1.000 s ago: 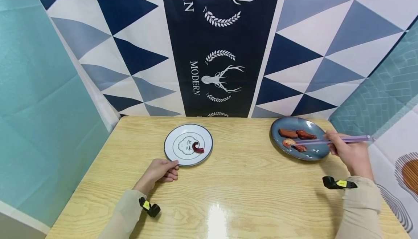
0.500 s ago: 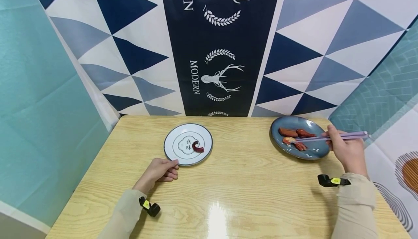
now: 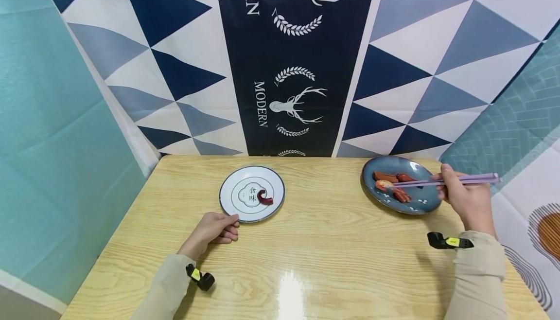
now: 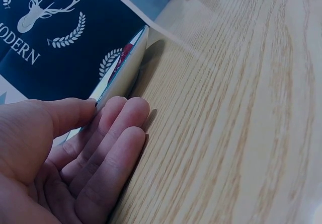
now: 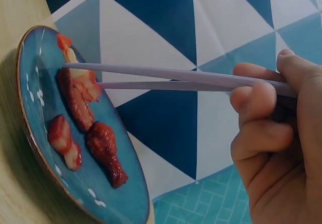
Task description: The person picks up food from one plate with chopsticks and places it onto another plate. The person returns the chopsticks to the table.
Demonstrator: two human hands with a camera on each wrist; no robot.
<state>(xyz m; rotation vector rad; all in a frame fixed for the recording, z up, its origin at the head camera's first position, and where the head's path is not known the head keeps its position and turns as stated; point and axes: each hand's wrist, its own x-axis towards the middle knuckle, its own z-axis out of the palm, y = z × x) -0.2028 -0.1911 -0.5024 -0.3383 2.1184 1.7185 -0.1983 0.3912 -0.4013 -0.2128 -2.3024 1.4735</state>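
Observation:
My left hand [image 3: 216, 227] pinches the near rim of a white plate [image 3: 232, 184] between thumb and fingers. A curled dark red piece like an octopus tentacle [image 3: 265, 197] lies on that plate. My right hand [image 3: 470, 203] holds purple chopsticks [image 5: 176, 75] above a blue plate [image 3: 426, 205]. Their tips are on either side of an orange-and-white piece like a shrimp [image 5: 83, 78], which overlaps a long brown piece of meat [image 5: 78, 103]. A glazed drumstick [image 5: 105, 148] and a red-and-white chunk of meat [image 5: 64, 141] lie on the blue plate.
Both plates stand on a wooden table [image 3: 315, 242] near its back edge. A patterned cloth [image 3: 293, 62] hangs behind it, with teal sheets [image 3: 65, 115] at the sides. Each wrist wears a small black camera [image 3: 201, 277].
The chopsticks have shifted slightly, and the shrimp-like piece has moved a little left and away from the red-and-white chunk. My left hand and the white plate look still.

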